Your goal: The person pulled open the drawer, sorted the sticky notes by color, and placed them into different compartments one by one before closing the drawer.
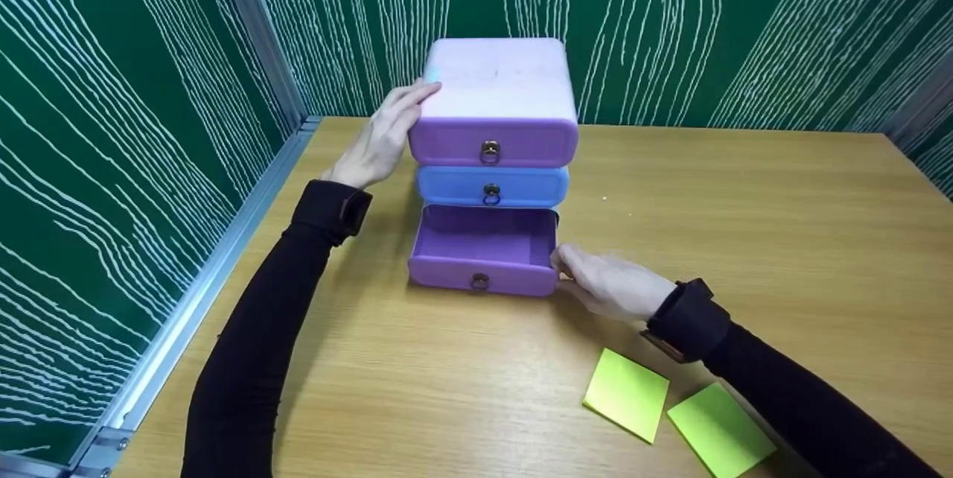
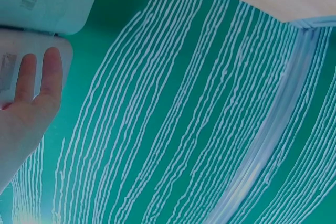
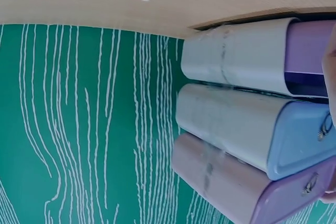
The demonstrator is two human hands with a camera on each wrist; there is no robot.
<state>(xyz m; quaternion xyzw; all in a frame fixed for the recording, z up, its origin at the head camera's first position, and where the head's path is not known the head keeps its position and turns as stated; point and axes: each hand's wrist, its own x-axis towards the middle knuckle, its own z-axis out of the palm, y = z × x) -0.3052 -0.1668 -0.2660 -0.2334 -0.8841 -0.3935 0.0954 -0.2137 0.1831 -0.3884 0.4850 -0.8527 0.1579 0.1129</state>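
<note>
A stacked three-tier plastic drawer unit with rounded corners and pale casings is stood upright at the back edge of the wooden table, nearer its back left corner than its right. The purple-fronted top drawer and blue-fronted middle drawer are closed; the purple bottom drawer is pulled out towards the front edge, its inside exposed. Each front is fitted with a bronze-coloured ring pull. The top casing's left side is touched by the left hand; the bottom drawer's right front corner is gripped by the right hand.
</note>
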